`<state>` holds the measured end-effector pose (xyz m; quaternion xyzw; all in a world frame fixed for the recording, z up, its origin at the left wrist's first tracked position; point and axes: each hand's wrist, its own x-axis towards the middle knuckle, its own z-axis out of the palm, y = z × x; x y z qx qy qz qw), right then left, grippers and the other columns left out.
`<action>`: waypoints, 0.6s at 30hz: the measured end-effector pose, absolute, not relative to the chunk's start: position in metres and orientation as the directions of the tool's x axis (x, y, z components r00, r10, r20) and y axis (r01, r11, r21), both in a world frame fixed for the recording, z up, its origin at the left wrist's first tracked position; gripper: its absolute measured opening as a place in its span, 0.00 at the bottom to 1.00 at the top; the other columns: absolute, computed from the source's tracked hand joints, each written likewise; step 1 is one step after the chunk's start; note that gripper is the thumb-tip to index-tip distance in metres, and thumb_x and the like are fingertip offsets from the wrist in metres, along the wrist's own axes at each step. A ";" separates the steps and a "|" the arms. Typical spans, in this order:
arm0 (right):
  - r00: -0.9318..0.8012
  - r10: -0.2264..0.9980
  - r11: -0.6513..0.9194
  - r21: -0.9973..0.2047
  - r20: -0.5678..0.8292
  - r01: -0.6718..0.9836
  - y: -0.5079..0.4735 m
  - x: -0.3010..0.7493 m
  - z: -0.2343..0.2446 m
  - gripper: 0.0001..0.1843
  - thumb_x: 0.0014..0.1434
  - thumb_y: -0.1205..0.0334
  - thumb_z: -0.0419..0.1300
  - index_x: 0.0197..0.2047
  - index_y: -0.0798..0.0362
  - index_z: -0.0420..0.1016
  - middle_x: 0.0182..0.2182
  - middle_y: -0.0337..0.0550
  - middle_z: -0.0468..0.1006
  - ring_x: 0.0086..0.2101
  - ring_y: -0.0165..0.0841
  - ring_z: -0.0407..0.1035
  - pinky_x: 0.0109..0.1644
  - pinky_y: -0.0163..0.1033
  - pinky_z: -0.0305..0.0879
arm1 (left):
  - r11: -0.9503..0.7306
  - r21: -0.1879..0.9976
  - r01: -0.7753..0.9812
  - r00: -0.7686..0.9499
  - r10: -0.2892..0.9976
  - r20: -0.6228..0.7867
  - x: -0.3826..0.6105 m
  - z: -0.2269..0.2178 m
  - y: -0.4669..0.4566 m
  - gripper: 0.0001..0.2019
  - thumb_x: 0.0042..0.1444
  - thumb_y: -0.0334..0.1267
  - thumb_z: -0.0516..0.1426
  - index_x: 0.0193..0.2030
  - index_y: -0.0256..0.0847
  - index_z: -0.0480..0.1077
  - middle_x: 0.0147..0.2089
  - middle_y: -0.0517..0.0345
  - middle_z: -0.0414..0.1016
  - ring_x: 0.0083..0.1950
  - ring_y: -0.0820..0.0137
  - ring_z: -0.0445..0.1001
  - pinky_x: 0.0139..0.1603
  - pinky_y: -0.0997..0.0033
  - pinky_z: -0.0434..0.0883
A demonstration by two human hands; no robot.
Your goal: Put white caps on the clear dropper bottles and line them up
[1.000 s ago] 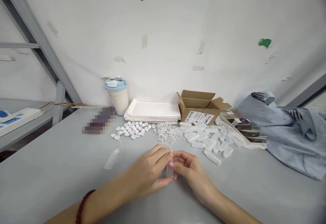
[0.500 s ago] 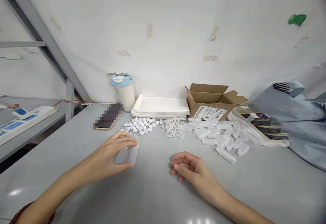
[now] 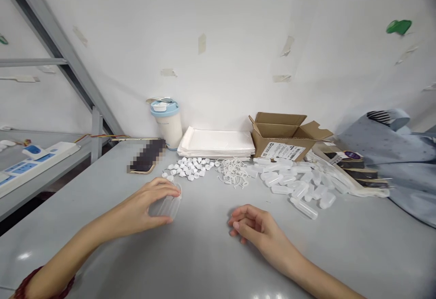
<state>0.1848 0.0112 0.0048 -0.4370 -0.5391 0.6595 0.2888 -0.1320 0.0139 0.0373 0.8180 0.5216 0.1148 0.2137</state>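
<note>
My left hand [image 3: 143, 204] spanned a translucent plastic bottle [image 3: 175, 207], grip indeterminable; my right hand [image 3: 256, 232] curled empty. Placement seemingly underway; next move required clean release.

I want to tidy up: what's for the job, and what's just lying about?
Seemingly for the job:
translucent plastic bottles, some at the left hand
small white plastic caps
thin, curly white strands

Probably just lying about:
cream cup with a blue lid
dark rectangular phone
rumpled pale-blue cloth

A dark red beaded bracelet [image 3: 27, 282] circled the left forearm [image 3: 80, 250]; beyond the bracelet, the left hand [image 3: 145, 203] was bare.
</note>
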 end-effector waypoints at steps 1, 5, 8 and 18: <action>-0.452 0.852 -0.249 -0.964 -0.263 0.091 0.011 0.185 0.005 0.21 0.52 0.47 0.64 0.39 0.56 0.70 0.32 0.43 0.74 0.34 0.33 0.72 0.34 0.35 0.62 | -0.368 0.474 0.799 0.435 0.900 -0.034 -0.132 0.037 0.014 0.20 0.54 0.44 0.60 0.55 0.50 0.67 0.58 0.57 0.68 0.61 0.63 0.64 0.60 0.65 0.66; -0.450 0.854 -0.247 -0.965 -0.262 0.094 0.012 0.184 0.005 0.20 0.52 0.48 0.64 0.38 0.56 0.70 0.33 0.43 0.74 0.33 0.32 0.72 0.34 0.35 0.62 | -0.378 0.479 0.792 0.447 0.894 -0.032 -0.134 0.035 0.013 0.20 0.55 0.43 0.60 0.55 0.50 0.67 0.59 0.55 0.68 0.62 0.62 0.63 0.60 0.63 0.66; -0.448 0.853 -0.249 -0.964 -0.266 0.098 0.011 0.184 0.005 0.19 0.52 0.48 0.64 0.38 0.56 0.70 0.32 0.43 0.74 0.33 0.32 0.72 0.33 0.35 0.62 | -0.385 0.470 0.794 0.448 0.894 -0.025 -0.137 0.034 0.011 0.21 0.55 0.44 0.60 0.56 0.50 0.66 0.60 0.55 0.67 0.63 0.61 0.63 0.61 0.61 0.66; -0.450 0.859 -0.221 -0.970 -0.244 0.103 0.011 0.183 0.004 0.16 0.55 0.51 0.63 0.39 0.56 0.70 0.30 0.42 0.74 0.33 0.31 0.72 0.33 0.34 0.63 | -0.510 0.202 0.836 0.415 0.829 0.376 -0.130 0.034 -0.038 0.18 0.60 0.42 0.57 0.57 0.50 0.65 0.59 0.55 0.68 0.60 0.59 0.65 0.61 0.56 0.65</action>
